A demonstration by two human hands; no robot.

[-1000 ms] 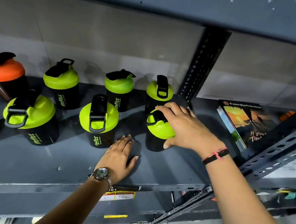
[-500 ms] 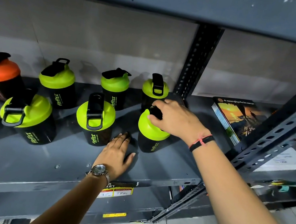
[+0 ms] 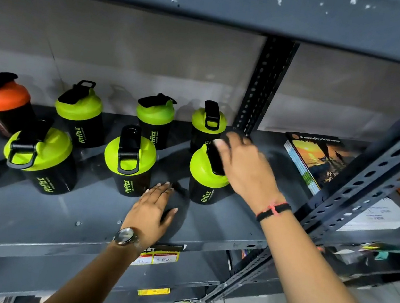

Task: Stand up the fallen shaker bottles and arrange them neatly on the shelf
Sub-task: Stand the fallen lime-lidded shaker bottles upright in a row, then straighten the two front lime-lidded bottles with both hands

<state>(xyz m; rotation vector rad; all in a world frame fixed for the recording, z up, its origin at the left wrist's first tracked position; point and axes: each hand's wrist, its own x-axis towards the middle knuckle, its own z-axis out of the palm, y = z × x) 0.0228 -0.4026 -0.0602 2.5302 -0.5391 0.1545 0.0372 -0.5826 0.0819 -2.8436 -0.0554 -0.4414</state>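
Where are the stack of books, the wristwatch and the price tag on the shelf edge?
stack of books (image 3: pixel 320 157), head view, top cover.
wristwatch (image 3: pixel 124 236), head view, dial.
price tag (image 3: pixel 159 258), head view, its printed front.

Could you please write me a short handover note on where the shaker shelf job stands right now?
Left hand: flat on the grey shelf, holding nothing.
Right hand: on the lid of the front right green shaker; grip unclear.
Done: every shaker in view stands upright, six green ones in two rows of three, orange shakers at the left edge.
Left: front left green shaker sits out of line; labels and lid loops face different ways. Books lie to the right.
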